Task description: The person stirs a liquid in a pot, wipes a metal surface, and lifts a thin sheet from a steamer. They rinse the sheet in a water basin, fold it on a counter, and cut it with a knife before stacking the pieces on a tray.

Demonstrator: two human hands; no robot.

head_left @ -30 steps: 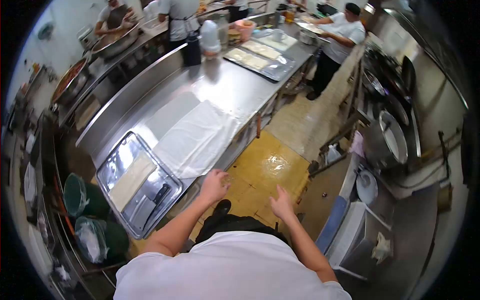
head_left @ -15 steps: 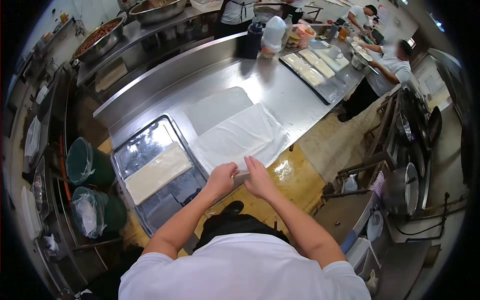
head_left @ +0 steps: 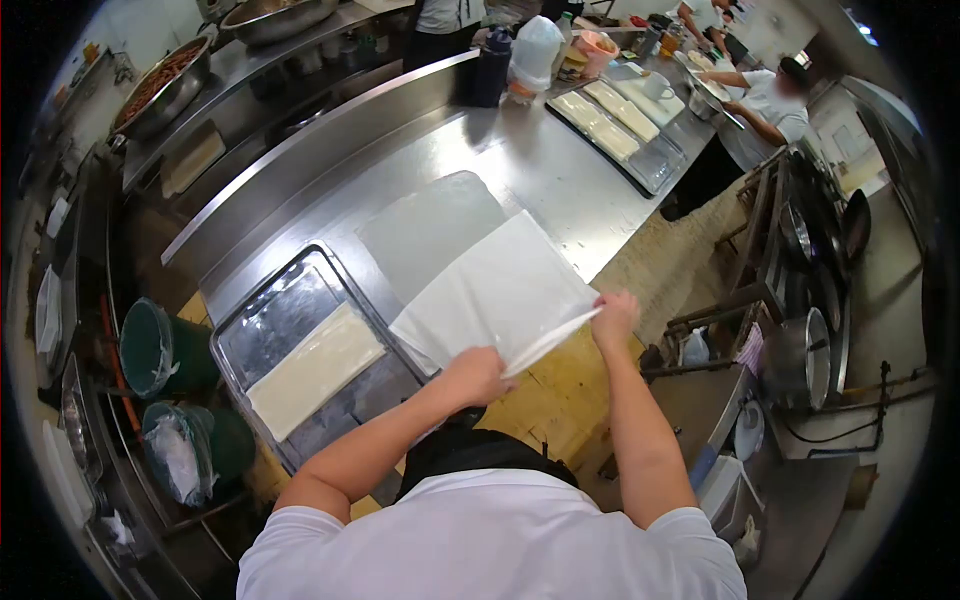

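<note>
A thin white sheet (head_left: 495, 290) lies over the front edge of the steel table (head_left: 380, 190), its near edge lifted. My left hand (head_left: 480, 377) is closed on the sheet's near left part. Farther right, my right hand (head_left: 615, 318) pinches the right corner. Behind the sheet, a greyish rectangular patch (head_left: 425, 230) shows on the steel. Left of the sheet, a dark tray (head_left: 285, 290) holds a pale, flat rectangular slab (head_left: 315, 370).
Another tray (head_left: 655, 170) with pale slabs stands at the table's far right, beside a plastic-wrapped container (head_left: 535, 55) and a dark bottle (head_left: 491, 68). A co-worker (head_left: 765, 115) handles a bowl at the far end. Green bins (head_left: 150, 345) stand at left.
My hands have moved apart, the right one out to the right and up. The sheet's near edge is now stretched between them and its surface looks smoother.
</note>
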